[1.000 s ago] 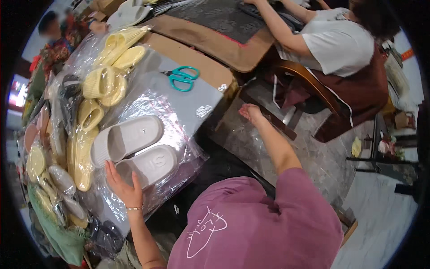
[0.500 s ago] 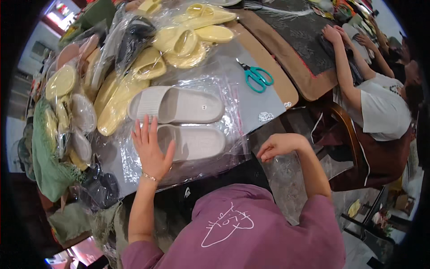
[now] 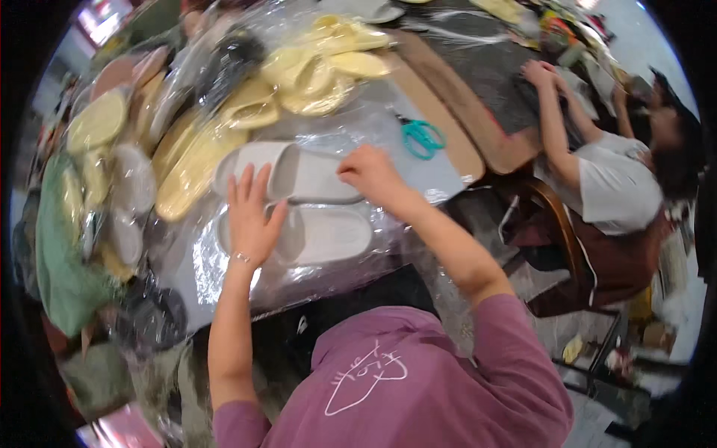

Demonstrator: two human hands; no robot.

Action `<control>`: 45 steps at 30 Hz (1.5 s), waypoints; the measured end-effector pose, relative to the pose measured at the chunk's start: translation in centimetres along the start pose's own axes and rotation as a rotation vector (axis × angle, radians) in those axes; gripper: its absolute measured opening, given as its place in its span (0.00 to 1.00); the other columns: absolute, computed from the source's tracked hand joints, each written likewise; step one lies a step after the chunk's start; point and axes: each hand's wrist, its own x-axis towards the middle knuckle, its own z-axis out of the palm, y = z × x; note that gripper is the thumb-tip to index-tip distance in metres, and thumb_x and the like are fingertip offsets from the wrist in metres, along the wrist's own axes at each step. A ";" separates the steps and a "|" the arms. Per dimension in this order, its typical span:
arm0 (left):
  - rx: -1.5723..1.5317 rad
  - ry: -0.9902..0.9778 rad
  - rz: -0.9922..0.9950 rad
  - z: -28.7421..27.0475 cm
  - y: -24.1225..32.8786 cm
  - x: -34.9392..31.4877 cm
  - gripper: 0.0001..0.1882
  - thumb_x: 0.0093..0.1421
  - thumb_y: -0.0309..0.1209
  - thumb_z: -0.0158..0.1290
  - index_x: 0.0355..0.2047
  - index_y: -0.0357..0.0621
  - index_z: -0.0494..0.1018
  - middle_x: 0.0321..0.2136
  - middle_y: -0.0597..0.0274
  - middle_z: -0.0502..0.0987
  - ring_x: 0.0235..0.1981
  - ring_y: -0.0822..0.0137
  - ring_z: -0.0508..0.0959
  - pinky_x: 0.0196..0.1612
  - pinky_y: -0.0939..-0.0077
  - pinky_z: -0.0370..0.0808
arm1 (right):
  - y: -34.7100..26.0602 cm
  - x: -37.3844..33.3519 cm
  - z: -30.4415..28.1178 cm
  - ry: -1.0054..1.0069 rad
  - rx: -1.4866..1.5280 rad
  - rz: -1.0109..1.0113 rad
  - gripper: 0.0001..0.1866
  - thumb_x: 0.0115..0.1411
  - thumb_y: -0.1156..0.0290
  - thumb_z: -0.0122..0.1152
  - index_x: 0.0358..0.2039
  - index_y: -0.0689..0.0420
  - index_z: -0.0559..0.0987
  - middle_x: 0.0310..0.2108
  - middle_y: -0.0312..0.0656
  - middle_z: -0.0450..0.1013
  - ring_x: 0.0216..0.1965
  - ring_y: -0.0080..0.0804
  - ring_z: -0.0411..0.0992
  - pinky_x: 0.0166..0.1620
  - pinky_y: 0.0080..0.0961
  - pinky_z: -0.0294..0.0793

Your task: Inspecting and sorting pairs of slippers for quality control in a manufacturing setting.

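Note:
Two light grey slide sandals lie side by side on clear plastic, toes to the left: a far slide point(image 3: 310, 175) and a near slide point(image 3: 328, 235). My left hand point(image 3: 252, 220) rests open with spread fingers over the straps of both. My right hand point(image 3: 367, 173) is over the heel of the far slide, its thumb and fingers drawn together; whatever is between them is hidden. The clear plastic bag point(image 3: 381, 231) spreads around the slides and catches the light.
Teal-handled scissors point(image 3: 423, 139) lie beyond my right hand. Bagged yellow slides point(image 3: 202, 172) crowd the table's far left, by a green cloth point(image 3: 63, 254). A dark slide in plastic point(image 3: 149, 317) sits at the near left. A co-worker point(image 3: 616, 175) sits at the right.
My right hand has moved up and left from beside the table onto the far slide's heel. The left hand stays over the straps. The view has shifted slightly and blurred.

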 end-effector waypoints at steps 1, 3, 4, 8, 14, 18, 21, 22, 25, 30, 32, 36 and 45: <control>0.030 -0.020 -0.025 0.0 0.0 0.0 0.32 0.53 0.36 0.53 0.59 0.50 0.60 0.61 0.48 0.56 0.63 0.38 0.49 0.64 0.53 0.47 | 0.3 0.1 0.3 -0.018 -0.048 0.020 0.08 0.46 0.67 0.60 0.27 0.53 0.82 0.28 0.42 0.76 0.35 0.43 0.71 0.41 0.38 0.69; 0.011 -0.038 -0.038 0.0 0.0 0.1 0.33 0.53 0.36 0.53 0.60 0.50 0.60 0.62 0.48 0.55 0.64 0.41 0.49 0.65 0.54 0.46 | 0.7 0.6 1.0 -0.109 -0.125 0.052 0.08 0.44 0.68 0.60 0.26 0.54 0.82 0.28 0.48 0.75 0.33 0.49 0.74 0.39 0.42 0.71; 0.011 -0.072 -0.062 0.1 0.1 0.3 0.33 0.53 0.35 0.53 0.61 0.51 0.58 0.62 0.50 0.54 0.64 0.42 0.48 0.65 0.55 0.46 | 0.8 1.2 1.3 -0.181 -0.145 0.110 0.06 0.42 0.67 0.62 0.22 0.52 0.81 0.25 0.44 0.75 0.32 0.46 0.73 0.38 0.42 0.70; -0.005 -0.103 -0.005 0.3 -0.4 0.4 0.33 0.55 0.35 0.50 0.62 0.52 0.56 0.64 0.53 0.52 0.65 0.43 0.46 0.65 0.54 0.46 | 0.3 2.9 1.9 -0.277 -0.368 0.045 0.07 0.44 0.68 0.57 0.20 0.56 0.80 0.23 0.48 0.75 0.31 0.44 0.75 0.38 0.41 0.70; 0.025 -0.067 -0.031 0.7 -1.7 0.1 0.32 0.56 0.36 0.49 0.62 0.52 0.57 0.64 0.54 0.52 0.64 0.43 0.47 0.65 0.53 0.46 | -0.1 3.0 1.4 -0.414 -0.423 0.014 0.08 0.47 0.67 0.56 0.23 0.57 0.79 0.28 0.46 0.75 0.37 0.43 0.73 0.40 0.39 0.68; 0.021 -0.080 -0.048 0.6 -1.7 0.1 0.32 0.56 0.37 0.49 0.62 0.51 0.57 0.64 0.53 0.53 0.65 0.43 0.47 0.65 0.53 0.46 | 0.4 0.9 1.1 -0.325 -0.447 -0.217 0.05 0.50 0.68 0.57 0.26 0.54 0.76 0.28 0.39 0.71 0.38 0.35 0.69 0.39 0.35 0.67; 0.022 -0.087 -0.057 0.5 -1.6 0.1 0.32 0.56 0.37 0.49 0.62 0.51 0.57 0.63 0.53 0.53 0.65 0.43 0.47 0.64 0.52 0.46 | 0.7 -0.3 1.1 -0.049 -0.238 -0.255 0.05 0.50 0.67 0.57 0.25 0.53 0.75 0.28 0.36 0.69 0.38 0.33 0.67 0.40 0.33 0.66; 0.022 -0.077 -0.049 0.5 -1.5 0.1 0.32 0.56 0.37 0.49 0.62 0.52 0.57 0.63 0.53 0.53 0.65 0.43 0.47 0.64 0.52 0.46 | 0.8 -0.5 1.1 -0.010 -0.186 -0.272 0.05 0.50 0.67 0.58 0.24 0.53 0.75 0.28 0.36 0.69 0.38 0.33 0.68 0.40 0.33 0.66; 0.006 -0.059 -0.020 0.4 -1.3 0.2 0.32 0.56 0.36 0.49 0.62 0.52 0.57 0.63 0.53 0.53 0.64 0.43 0.47 0.64 0.52 0.46 | 0.9 -0.5 0.7 -0.005 -0.138 -0.300 0.04 0.49 0.67 0.58 0.23 0.53 0.74 0.28 0.36 0.70 0.37 0.34 0.68 0.40 0.32 0.66; 0.032 -0.086 -0.054 0.5 -1.0 0.3 0.31 0.56 0.35 0.50 0.61 0.52 0.57 0.63 0.54 0.54 0.64 0.43 0.48 0.64 0.54 0.47 | 0.6 -0.6 0.0 -0.050 -0.091 -0.332 0.04 0.50 0.69 0.57 0.24 0.54 0.76 0.28 0.38 0.70 0.38 0.36 0.68 0.40 0.32 0.68; 0.025 -0.109 -0.076 0.3 -1.0 0.2 0.32 0.55 0.35 0.51 0.61 0.53 0.57 0.63 0.54 0.54 0.64 0.43 0.48 0.64 0.54 0.48 | 0.3 -0.7 0.2 -0.105 -0.215 -0.237 0.04 0.51 0.70 0.56 0.24 0.56 0.76 0.29 0.41 0.71 0.39 0.38 0.69 0.42 0.34 0.70; 0.058 -0.108 -0.064 0.1 -0.7 0.3 0.32 0.55 0.34 0.51 0.61 0.54 0.57 0.62 0.55 0.55 0.65 0.43 0.48 0.64 0.55 0.50 | 0.1 -2.0 -0.5 -0.026 0.089 -0.092 0.04 0.51 0.72 0.55 0.25 0.58 0.76 0.33 0.47 0.71 0.40 0.44 0.69 0.43 0.36 0.70; 0.042 -0.094 -0.081 -0.1 0.1 0.2 0.32 0.54 0.33 0.53 0.60 0.53 0.58 0.62 0.53 0.56 0.64 0.42 0.49 0.64 0.55 0.50 | 4.6 -11.1 -13.2 0.260 -0.260 0.428 0.07 0.49 0.70 0.64 0.26 0.58 0.77 0.35 0.43 0.72 0.40 0.41 0.68 0.46 0.34 0.65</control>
